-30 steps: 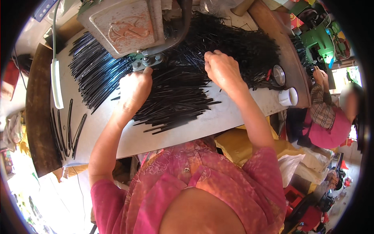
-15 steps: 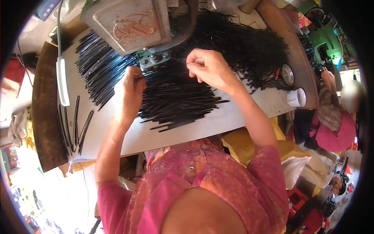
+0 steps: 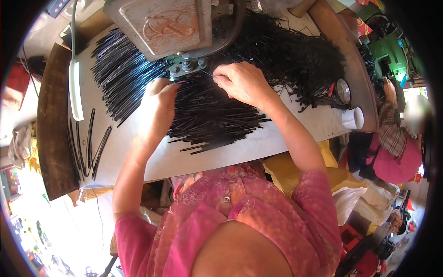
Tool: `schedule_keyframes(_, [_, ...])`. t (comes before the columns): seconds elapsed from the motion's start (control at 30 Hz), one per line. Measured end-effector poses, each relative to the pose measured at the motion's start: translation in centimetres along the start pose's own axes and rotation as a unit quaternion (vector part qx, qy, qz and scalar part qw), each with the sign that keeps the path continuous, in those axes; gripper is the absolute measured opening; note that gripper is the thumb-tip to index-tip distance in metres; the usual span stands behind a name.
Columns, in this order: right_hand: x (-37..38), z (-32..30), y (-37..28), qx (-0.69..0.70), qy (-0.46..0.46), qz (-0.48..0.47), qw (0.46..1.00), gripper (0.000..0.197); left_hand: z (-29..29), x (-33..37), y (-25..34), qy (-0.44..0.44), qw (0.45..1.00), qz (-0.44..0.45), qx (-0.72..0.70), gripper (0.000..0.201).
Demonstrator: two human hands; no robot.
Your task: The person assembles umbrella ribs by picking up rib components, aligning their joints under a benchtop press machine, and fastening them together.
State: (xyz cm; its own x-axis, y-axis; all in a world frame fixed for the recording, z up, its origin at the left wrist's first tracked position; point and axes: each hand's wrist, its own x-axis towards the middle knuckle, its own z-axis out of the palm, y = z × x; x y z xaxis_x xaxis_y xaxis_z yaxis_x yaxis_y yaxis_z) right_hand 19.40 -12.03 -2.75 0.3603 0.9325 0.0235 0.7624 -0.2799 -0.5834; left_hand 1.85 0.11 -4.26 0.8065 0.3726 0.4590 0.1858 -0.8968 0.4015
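Frame centre: right hand pinching strip | left hand: can't tell | likely light, bendy; grip near end

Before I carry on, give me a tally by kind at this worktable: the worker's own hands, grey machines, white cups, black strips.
Left hand and right hand: 2
Grey machine: 1
White cup: 1
Total: 4, leaving out the black strips, too many and overlapping to count
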Motion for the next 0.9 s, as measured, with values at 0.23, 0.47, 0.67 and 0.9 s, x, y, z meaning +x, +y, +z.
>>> schedule_keyframes(0.23, [-0.1, -0.1, 0.7, -0.037, 0.021, -0.029, 0.999, 0.014, 2.7, 0.1, -0.7, -0.015, 0.995, -0.001, 0.098, 0.009])
schedule_keyframes(0.47, [-0.1, 0.0, 1.2, 0.054, 0.018, 0.005, 0.998, 0.012, 2.4, -0.2, -0.6, 0.016, 0.997, 0.025, 0.075, 0.015])
schedule_keyframes(0.67, [0.5, 0.6, 1.3, 0.164, -0.016, -0.012, 0.986, 0.013, 2.3, -0.4, -1.0, -0.003, 0.996, 0.034, 0.088, 0.013])
schedule_keyframes(0.9, [0.9, 1.2, 1.0, 0.235, -0.026, -0.022, 0.972, 0.013, 1.7, 0.1, -0.9, 0.003, 1.000, -0.003, 0.017, 0.008])
